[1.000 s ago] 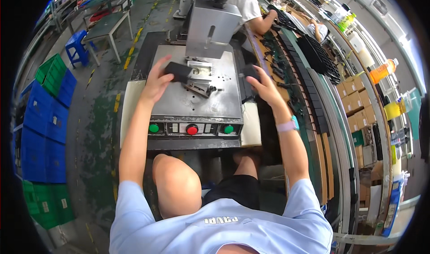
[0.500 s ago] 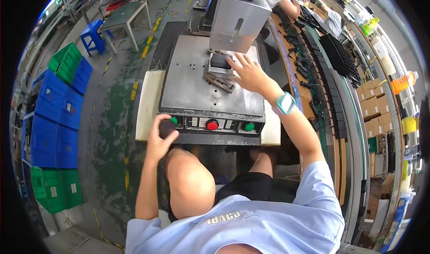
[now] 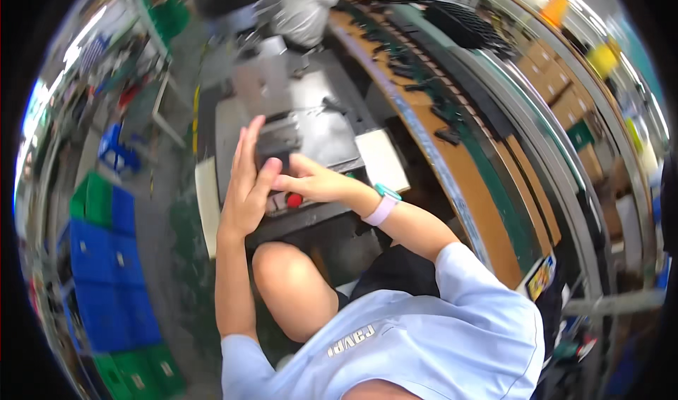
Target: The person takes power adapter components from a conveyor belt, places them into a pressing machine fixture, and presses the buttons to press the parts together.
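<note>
Both of my hands meet over the front of a metal press table [image 3: 326,135], blurred by motion. A dark, boxy black block [image 3: 281,153] shows between them. My left hand [image 3: 246,184] holds its left side, with long fingers pointing up and the thumb across the near face. From the right, my right hand [image 3: 318,181] closes on the block with bent fingers and thumb; its far fingers are hidden. Just below the hands is a red button [image 3: 294,200] on the press's front panel. The press head [image 3: 261,82] stands behind, smeared.
To the right runs a long bench [image 3: 452,188] with rows of dark parts. A co-worker in a light shirt [image 3: 305,8] is beyond the press. Stacked blue crates [image 3: 106,259] and green crates [image 3: 138,372] stand at left, near a blue stool [image 3: 116,149].
My right hand has left the press fixture and come back toward me to meet the left. My left hand has risen from beside the front panel. The view has swung to the right.
</note>
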Motion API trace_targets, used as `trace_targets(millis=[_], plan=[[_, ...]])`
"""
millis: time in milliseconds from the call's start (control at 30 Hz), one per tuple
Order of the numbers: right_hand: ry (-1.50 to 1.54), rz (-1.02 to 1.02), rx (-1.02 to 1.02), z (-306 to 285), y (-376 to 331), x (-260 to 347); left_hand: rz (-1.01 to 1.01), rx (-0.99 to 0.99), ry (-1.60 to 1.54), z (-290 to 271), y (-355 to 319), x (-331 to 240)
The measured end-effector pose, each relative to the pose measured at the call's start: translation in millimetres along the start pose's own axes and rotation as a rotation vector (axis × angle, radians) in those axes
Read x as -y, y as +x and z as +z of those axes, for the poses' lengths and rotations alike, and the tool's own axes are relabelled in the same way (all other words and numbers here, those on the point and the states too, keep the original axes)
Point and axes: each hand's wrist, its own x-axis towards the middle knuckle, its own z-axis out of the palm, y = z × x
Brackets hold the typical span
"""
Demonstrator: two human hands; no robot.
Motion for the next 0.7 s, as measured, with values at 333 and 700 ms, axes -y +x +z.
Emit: trace_targets(millis=[333,700], plan=[[-1.663,0.094,-0.919,-272.1,-208.1,154.8,-0.425,0.490,-0.432,-14.4,-60.7,15.2],[-1.780,1.238,-1.446,-360.5,-416.4,129.5,-0.560,0.474,-0.584,-17.4,-80.7,19.6]])
